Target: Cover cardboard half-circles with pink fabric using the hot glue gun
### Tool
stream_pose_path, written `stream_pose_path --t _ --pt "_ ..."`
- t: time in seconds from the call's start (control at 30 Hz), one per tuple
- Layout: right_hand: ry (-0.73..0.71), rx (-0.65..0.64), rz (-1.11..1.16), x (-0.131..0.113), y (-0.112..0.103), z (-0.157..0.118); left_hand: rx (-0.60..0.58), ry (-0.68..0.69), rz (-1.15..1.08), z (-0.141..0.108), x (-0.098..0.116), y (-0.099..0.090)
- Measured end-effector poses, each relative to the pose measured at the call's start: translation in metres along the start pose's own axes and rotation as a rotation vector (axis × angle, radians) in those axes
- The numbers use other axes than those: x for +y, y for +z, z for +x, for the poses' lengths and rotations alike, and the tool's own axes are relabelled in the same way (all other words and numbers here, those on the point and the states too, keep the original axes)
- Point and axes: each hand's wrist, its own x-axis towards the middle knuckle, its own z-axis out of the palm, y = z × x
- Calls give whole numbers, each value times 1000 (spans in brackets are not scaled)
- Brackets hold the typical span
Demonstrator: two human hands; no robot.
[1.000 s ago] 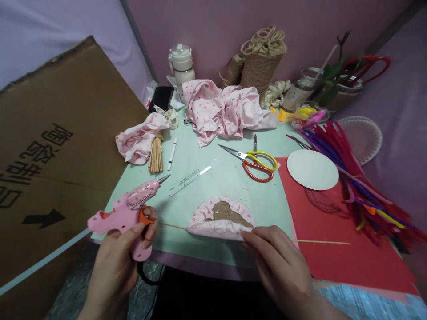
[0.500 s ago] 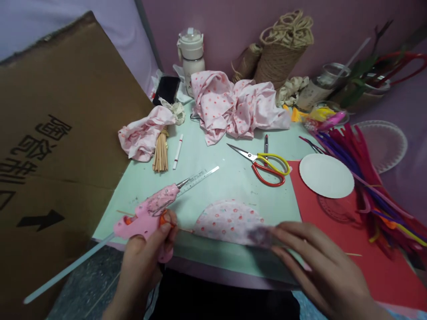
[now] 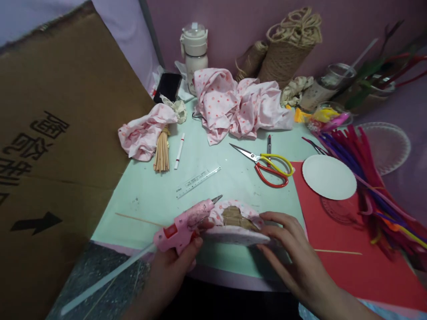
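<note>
My left hand (image 3: pixel 182 262) is closed around the handle of a pink glue gun (image 3: pixel 187 224), which has a long pale glue stick out of its back. The gun's metal tip lies at the left upper edge of a fabric-covered piece (image 3: pixel 236 235). This piece is white with small red prints, and brown cardboard (image 3: pixel 233 216) shows inside its folded fabric rim. My right hand (image 3: pixel 293 244) holds the piece's right end, thumb below and fingers at the edge. A thin wooden stick (image 3: pixel 138 218) lies left of the gun.
Beyond are a ruler (image 3: pixel 198 182), scissors (image 3: pixel 268 162), a marker (image 3: pixel 179 151), bundled sticks (image 3: pixel 162 153) and crumpled pink fabric (image 3: pixel 216 104). Red paper (image 3: pixel 320 222), a white paper plate (image 3: pixel 329 177) and pipe cleaners (image 3: pixel 380 191) are at right. A cardboard box (image 3: pixel 66 155) stands at left.
The glue gun has moved right, to the fabric piece. That piece now stands tilted with its cardboard showing; before, it lay flat with the printed side up. My right hand now grips its end.
</note>
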Motion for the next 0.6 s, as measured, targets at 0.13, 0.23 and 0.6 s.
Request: stream_pose_path --t 0.13,0.23,0.6 --pt "12 -87 127 1 -18 10 -59 -10 28 -3 -5 3" --pt "210 -73 207 16 -28 32 -77 99 -10 -1 -11 3" --pt "318 -397 61 29 2 66 -85 207 112 2 -23 -1"
